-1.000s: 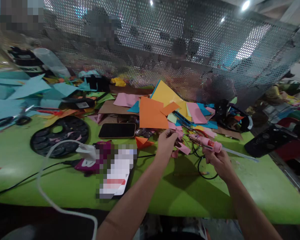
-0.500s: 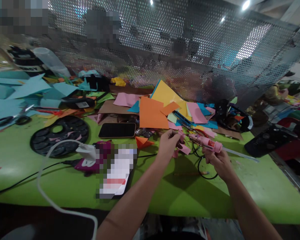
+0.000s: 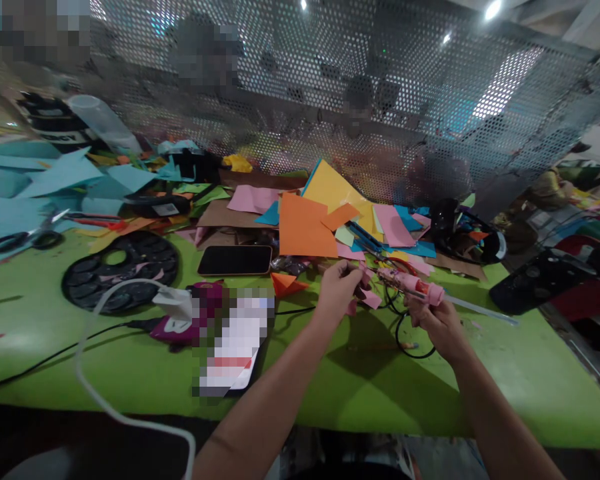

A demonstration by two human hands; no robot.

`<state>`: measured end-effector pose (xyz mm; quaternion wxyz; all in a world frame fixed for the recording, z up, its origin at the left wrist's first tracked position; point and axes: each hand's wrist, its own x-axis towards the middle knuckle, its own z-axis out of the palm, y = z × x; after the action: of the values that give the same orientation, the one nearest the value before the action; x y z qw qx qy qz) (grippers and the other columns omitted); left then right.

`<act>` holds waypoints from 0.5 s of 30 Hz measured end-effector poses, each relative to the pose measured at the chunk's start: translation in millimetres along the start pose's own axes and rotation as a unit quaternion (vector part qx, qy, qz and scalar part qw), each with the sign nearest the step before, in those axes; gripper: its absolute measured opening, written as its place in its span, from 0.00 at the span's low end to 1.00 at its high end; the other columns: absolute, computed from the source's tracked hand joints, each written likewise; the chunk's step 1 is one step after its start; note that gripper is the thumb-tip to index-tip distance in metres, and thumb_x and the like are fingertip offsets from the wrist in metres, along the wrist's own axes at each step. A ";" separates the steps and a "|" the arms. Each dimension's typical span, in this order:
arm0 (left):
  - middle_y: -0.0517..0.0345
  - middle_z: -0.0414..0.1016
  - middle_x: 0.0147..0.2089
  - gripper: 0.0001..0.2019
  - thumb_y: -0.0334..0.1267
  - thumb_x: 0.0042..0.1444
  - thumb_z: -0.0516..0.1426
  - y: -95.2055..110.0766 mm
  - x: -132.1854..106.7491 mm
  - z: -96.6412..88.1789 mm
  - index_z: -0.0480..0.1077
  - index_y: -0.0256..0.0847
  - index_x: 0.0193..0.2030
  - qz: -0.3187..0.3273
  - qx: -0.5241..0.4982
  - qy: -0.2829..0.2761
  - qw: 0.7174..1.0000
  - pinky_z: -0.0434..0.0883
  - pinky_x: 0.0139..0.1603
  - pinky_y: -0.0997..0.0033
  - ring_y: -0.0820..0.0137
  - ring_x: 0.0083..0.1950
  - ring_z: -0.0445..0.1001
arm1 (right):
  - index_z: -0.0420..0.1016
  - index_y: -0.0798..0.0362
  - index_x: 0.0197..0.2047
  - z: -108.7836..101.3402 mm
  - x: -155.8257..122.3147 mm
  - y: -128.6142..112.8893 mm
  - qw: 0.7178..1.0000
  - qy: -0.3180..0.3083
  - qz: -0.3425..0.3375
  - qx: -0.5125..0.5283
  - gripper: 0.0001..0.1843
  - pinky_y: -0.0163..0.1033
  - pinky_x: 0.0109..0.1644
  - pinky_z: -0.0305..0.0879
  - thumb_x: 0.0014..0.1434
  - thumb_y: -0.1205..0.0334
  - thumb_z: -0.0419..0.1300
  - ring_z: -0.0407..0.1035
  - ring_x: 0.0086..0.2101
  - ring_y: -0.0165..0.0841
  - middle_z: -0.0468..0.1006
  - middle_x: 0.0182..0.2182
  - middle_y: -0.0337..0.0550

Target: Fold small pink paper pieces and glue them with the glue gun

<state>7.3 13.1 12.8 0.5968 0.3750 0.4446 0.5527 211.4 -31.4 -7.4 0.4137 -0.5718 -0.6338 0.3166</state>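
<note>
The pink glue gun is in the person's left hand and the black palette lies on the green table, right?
No: the head view shows the pink glue gun in the right hand. The black palette does lie on the green table.

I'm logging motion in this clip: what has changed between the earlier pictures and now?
The left hand, holding pink paper, has shifted slightly right, towards the tip of the pink glue gun. Nothing was visibly taken up or let go. The right hand still grips the glue gun in about the same place; the dark phone and orange sheet stayed put.
</note>
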 end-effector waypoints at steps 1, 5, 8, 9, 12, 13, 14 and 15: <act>0.63 0.70 0.18 0.04 0.30 0.45 0.54 -2.1 1.2 0.2 0.67 0.37 0.22 -0.004 0.006 -0.007 1.000 0.67 0.19 0.79 0.77 0.17 0.69 | 0.72 0.53 0.31 0.2 0.0 -0.9 1.000 0.001 -0.001 0.002 0.27 0.35 0.23 0.59 0.57 0.35 0.59 0.61 0.20 0.30 0.66 0.19 0.36; 0.62 0.71 0.18 0.04 0.29 0.43 0.54 -13.7 7.1 0.0 0.66 0.38 0.22 -0.009 0.032 -0.031 0.999 0.67 0.17 0.79 0.75 0.19 0.71 | 0.71 0.54 0.32 0.5 0.2 -4.3 1.000 0.000 -0.007 0.010 0.27 0.35 0.23 0.58 0.57 0.34 0.59 0.61 0.21 0.29 0.66 0.20 0.36; 0.62 0.72 0.19 0.03 0.30 0.44 0.54 -19.8 9.2 -1.4 0.66 0.39 0.22 0.002 0.058 -0.040 0.998 0.66 0.17 0.80 0.74 0.20 0.73 | 0.71 0.54 0.32 0.4 0.6 -4.5 1.000 0.000 -0.008 0.009 0.27 0.35 0.22 0.58 0.57 0.35 0.59 0.60 0.20 0.29 0.65 0.20 0.36; 0.62 0.72 0.19 0.03 0.30 0.45 0.54 -20.4 9.1 -2.0 0.65 0.39 0.22 0.000 0.068 -0.043 0.997 0.64 0.16 0.81 0.73 0.20 0.73 | 0.72 0.54 0.32 0.4 0.7 -4.1 1.000 0.000 -0.010 0.011 0.27 0.35 0.22 0.57 0.57 0.35 0.59 0.60 0.21 0.29 0.65 0.20 0.36; 0.62 0.73 0.20 0.03 0.31 0.46 0.54 -18.7 7.8 -2.8 0.65 0.40 0.23 -0.023 0.095 -0.050 0.994 0.58 0.11 0.82 0.74 0.17 0.71 | 0.72 0.54 0.33 0.1 0.6 -2.6 1.000 0.001 -0.013 0.016 0.25 0.34 0.23 0.58 0.58 0.37 0.60 0.60 0.22 0.29 0.66 0.21 0.36; 0.62 0.74 0.20 0.03 0.31 0.46 0.54 -17.6 7.3 -2.8 0.65 0.40 0.24 -0.026 0.101 -0.051 0.993 0.57 0.11 0.82 0.74 0.16 0.71 | 0.72 0.54 0.33 0.0 0.5 -2.0 1.000 0.000 -0.013 0.015 0.25 0.34 0.23 0.58 0.58 0.37 0.60 0.60 0.22 0.29 0.66 0.21 0.36; 0.62 0.74 0.20 0.03 0.31 0.46 0.54 -16.5 6.9 -2.7 0.65 0.40 0.24 -0.025 0.104 -0.049 0.993 0.58 0.11 0.82 0.74 0.16 0.70 | 0.72 0.54 0.33 -0.2 0.4 -1.5 1.000 -0.002 -0.010 0.014 0.25 0.34 0.23 0.57 0.58 0.37 0.60 0.60 0.22 0.29 0.66 0.21 0.36; 0.62 0.73 0.19 0.04 0.30 0.46 0.54 -15.5 6.6 -2.4 0.65 0.40 0.23 -0.021 0.105 -0.046 0.993 0.60 0.13 0.82 0.75 0.16 0.71 | 0.72 0.54 0.33 -0.3 0.3 -1.0 1.000 -0.001 -0.006 0.012 0.25 0.35 0.23 0.57 0.58 0.37 0.60 0.60 0.22 0.29 0.66 0.20 0.36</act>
<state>10.1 17.9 -3.3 0.5856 0.4508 0.4803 0.4724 211.2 -31.3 -6.3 0.4218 -0.5624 -0.6338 0.3226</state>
